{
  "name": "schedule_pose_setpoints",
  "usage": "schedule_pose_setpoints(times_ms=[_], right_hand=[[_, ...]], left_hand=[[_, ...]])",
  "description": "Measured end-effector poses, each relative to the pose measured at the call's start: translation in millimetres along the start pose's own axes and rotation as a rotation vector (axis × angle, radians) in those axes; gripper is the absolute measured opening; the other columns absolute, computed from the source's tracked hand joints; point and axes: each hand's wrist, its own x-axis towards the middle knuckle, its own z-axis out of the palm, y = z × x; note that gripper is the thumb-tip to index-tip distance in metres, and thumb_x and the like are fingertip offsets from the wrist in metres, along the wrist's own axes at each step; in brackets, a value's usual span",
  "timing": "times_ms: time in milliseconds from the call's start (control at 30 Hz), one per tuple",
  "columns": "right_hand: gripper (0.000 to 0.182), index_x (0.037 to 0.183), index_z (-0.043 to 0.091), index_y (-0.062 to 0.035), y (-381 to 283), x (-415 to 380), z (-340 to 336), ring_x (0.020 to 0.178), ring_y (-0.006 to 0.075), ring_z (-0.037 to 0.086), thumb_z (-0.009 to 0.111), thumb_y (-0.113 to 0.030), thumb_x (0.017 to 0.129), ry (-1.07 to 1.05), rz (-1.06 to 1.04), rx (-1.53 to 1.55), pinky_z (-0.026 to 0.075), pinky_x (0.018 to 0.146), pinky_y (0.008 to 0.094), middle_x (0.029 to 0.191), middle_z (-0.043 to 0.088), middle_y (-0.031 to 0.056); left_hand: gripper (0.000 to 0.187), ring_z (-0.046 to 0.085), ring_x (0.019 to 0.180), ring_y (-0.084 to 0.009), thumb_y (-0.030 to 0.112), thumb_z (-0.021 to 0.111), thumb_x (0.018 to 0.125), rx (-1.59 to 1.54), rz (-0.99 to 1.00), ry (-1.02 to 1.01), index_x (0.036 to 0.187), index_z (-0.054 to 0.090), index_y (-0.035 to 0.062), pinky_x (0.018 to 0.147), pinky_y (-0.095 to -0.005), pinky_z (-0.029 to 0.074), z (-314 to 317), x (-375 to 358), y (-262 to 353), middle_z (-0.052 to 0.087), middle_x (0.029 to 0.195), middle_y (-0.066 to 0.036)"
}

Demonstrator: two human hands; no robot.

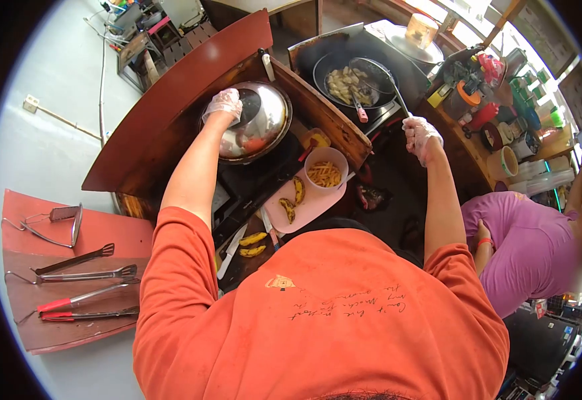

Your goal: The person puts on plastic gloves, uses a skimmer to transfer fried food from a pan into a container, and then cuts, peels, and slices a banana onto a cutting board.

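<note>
My left hand (pixel 224 105), in a clear plastic glove, is closed at the upper left of a shiny domed pot lid (pixel 269 130); the exact grip is hidden. My right hand (pixel 423 139), also gloved, grips the long handle of a skimmer (pixel 398 93). Its round head hangs over a dark wok (pixel 319 65) of frying pale yellow pieces (pixel 344 87). A spatula with a pink handle (pixel 362 115) leans in the wok. Between my arms, a white bowl of yellow strips (pixel 324 175) and dark-spotted banana peels (pixel 288 209) lie on a pink cutting board (pixel 331 203).
A knife (pixel 231 252) lies beside yellow bananas (pixel 253 239) near my body. Several tongs (pixel 88 273) hang on a red panel at left. Another person in a purple shirt (pixel 528 240) bends at right, below a shelf of containers and jars (pixel 502 162).
</note>
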Motion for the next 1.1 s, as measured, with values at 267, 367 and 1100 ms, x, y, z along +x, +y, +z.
schedule_pose_setpoints(times_ms=[267,367,1100], right_hand=[[0.026,0.073,0.048,-0.0184,-10,18,-9,0.044,0.0106,0.033,0.064,-0.024,0.092,-0.025,-0.018,0.05,0.033,0.044,0.0278,0.055,0.038,-0.0077],[0.023,0.075,0.049,-0.0183,-19,26,-12,0.045,0.0103,0.034,0.064,-0.022,0.092,-0.037,-0.01,0.046,0.034,0.046,0.0279,0.056,0.04,-0.0076],[0.025,0.071,0.046,-0.0174,-57,122,-11,0.046,0.0157,0.038,0.06,-0.02,0.091,-0.156,-0.104,-0.184,0.035,0.048,0.0329,0.056,0.041,-0.002]], left_hand=[[0.034,0.066,0.117,-0.0356,0.035,0.066,0.092,-0.045,-0.058,-0.007,0.119,0.07,0.0148,0.1,-0.0468,0.053,-11,-6,13,0.07,0.124,-0.015],[0.049,0.065,0.118,-0.0364,0.043,0.066,0.093,0.067,-0.08,0.074,0.121,0.067,0.0036,0.1,-0.0461,0.053,-44,-27,38,0.069,0.124,-0.019],[0.017,0.077,0.083,-0.0272,0.019,0.065,0.087,0.092,0.336,0.051,0.086,0.081,0.0119,0.067,-0.0399,0.059,32,-31,339,0.078,0.086,-0.01]])
